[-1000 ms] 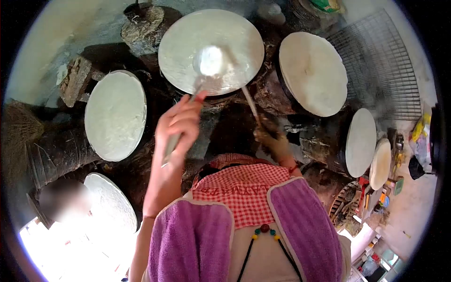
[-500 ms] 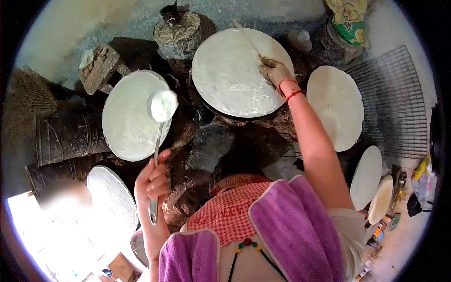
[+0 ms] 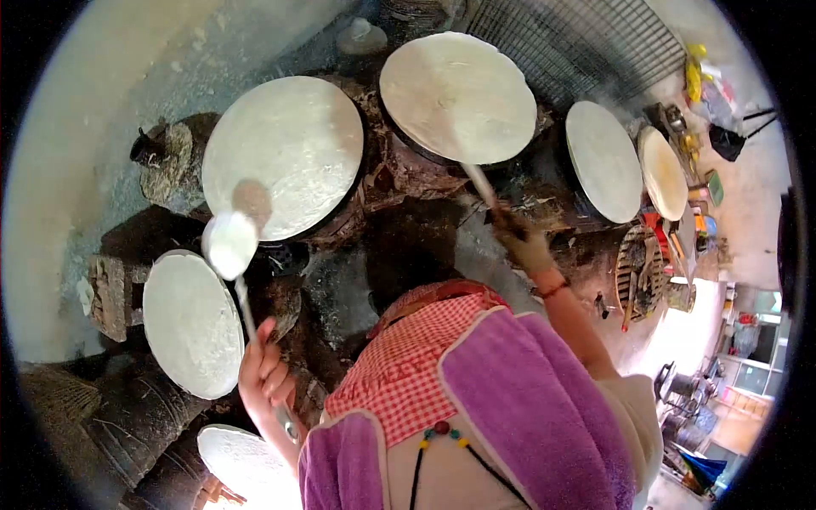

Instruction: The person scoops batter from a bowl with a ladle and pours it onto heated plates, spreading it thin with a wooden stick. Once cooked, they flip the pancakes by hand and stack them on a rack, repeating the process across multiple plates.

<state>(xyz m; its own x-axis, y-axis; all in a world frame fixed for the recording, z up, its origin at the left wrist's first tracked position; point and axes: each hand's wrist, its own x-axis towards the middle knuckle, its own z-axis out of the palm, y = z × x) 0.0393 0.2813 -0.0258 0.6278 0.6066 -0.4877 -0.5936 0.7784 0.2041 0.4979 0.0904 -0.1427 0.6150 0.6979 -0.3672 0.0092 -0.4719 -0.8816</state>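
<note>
My left hand (image 3: 267,374) is closed around the handle of a metal ladle (image 3: 242,297), whose bowl is full of white batter. The bowl overlaps the edge of a big round griddle spread with white batter (image 3: 289,144). In my right hand (image 3: 525,242), smeared by motion, is a long, flat, pale stick (image 3: 481,184) that looks like a wooden spatula. Its far end reaches the near edge of another round batter sheet (image 3: 459,89) at the top. To the left is a smaller white sheet (image 3: 194,323).
More round sheets lie at right (image 3: 605,161) and lower left (image 3: 242,459). A wire grid (image 3: 578,42) leans behind the upper griddle. A slatted round basket (image 3: 639,268) is on the right, a log stump (image 3: 174,166) at left. A broom (image 3: 55,395) stands lower left.
The view has turned right, so the griddles appear further left. My right hand with the stick has moved from the large griddle to the near edge of the one right of it. The ladle stays in my left hand.
</note>
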